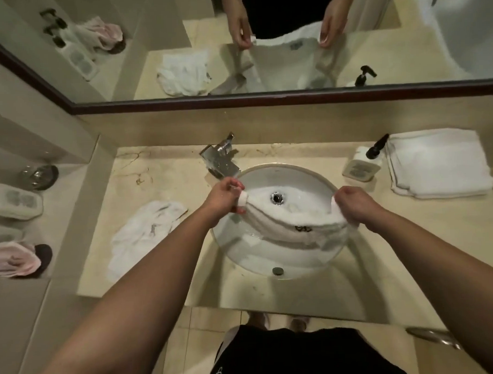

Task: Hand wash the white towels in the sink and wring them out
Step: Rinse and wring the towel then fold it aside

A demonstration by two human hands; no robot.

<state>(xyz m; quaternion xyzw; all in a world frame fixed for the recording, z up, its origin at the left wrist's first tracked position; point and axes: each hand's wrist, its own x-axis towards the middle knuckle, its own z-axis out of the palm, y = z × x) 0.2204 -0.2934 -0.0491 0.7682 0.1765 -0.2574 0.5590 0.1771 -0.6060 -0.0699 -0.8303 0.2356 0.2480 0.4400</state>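
Dim, warm yellowish indoor light from above — soft shadows only. Glare on the wet sink (281,258) and chrome faucet (220,159). Strong wide-angle bending at the edges — mirror frame (236,100) bowed, corners soft, slightly blurred.

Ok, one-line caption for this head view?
Both hands, left hand and right hand, hold a white towel stretched over the sink.

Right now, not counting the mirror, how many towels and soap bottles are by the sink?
White towels: 3, one held over the sink, one crumpled on the left, one folded on the right
Soap bottles: 1, the pump bottle beside the folded towel
Total: 4
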